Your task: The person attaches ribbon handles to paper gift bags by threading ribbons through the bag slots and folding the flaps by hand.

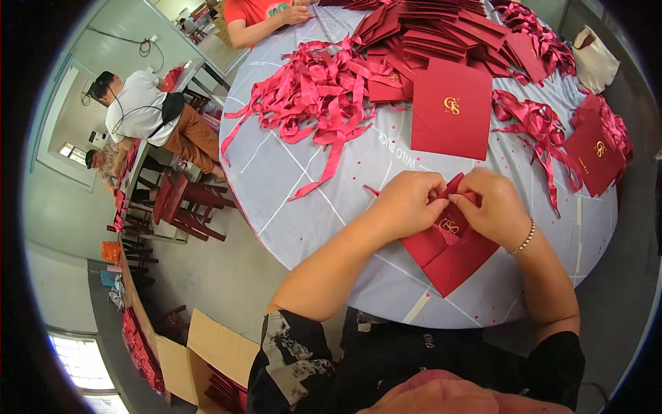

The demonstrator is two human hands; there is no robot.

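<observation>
A dark red paper gift bag (448, 265) with a gold emblem lies tilted at the table's near edge, one corner toward me. Both hands meet over its far end. My left hand (412, 201) is closed, its thumb and fingers pinching red ribbon at the bag's upper edge. Close against it, my right hand (498, 205) pinches the same spot, and a beaded bracelet circles that wrist. A short ribbon end (371, 190) pokes out left of my left hand. The fingers partly hide the ribbon between them. Just beyond lies another flat red bag (452, 114).
A heap of loose red ribbons (314, 96) spreads at the far left of the round table (276, 200). Stacked red bags (441, 34) fill the back, with more ribboned bags (596, 148) at right. A person in red (265, 17) sits across. An open carton (221, 345) stands lower left.
</observation>
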